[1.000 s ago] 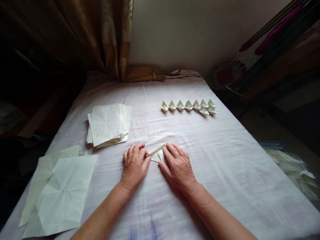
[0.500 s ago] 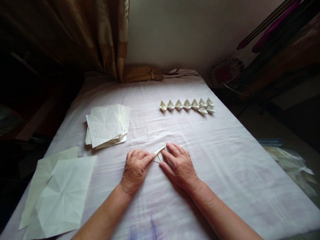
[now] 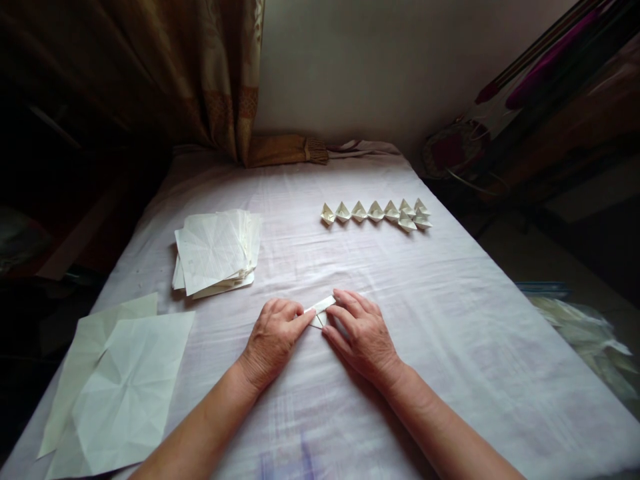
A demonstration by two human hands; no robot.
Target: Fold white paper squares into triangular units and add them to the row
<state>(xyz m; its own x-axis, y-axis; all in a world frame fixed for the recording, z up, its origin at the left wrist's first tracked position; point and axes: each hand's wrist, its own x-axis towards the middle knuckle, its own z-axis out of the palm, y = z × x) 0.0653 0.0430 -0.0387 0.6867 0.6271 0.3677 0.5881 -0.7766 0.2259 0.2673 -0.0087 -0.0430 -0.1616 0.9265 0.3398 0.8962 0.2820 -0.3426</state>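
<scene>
A small folded piece of white paper (image 3: 320, 312) lies on the cloth between my two hands, a narrow flap along its far edge. My left hand (image 3: 275, 337) grips its left side, the thumb pressing on the flap and the other fingers curled. My right hand (image 3: 361, 327) holds the right side, with fingertips at the far corner and thumb at the near edge. Parts of the paper are hidden under the fingers. Farther off, several small folded paper shapes with pointed tips (image 3: 375, 212) stand in a row, with a few more in front at its right end.
A stack of creased paper squares (image 3: 213, 253) sits left of centre. Two larger creased sheets (image 3: 127, 387) overlap at the near left. The pale cloth (image 3: 450, 373) is wrinkled. A curtain (image 3: 225, 100) hangs at the back left; plastic bags (image 3: 580, 333) lie below the right edge.
The paper's far flap now shows as a wider flat strip, and my left thumb has moved slightly right onto it. Both hands stay in nearly the same place.
</scene>
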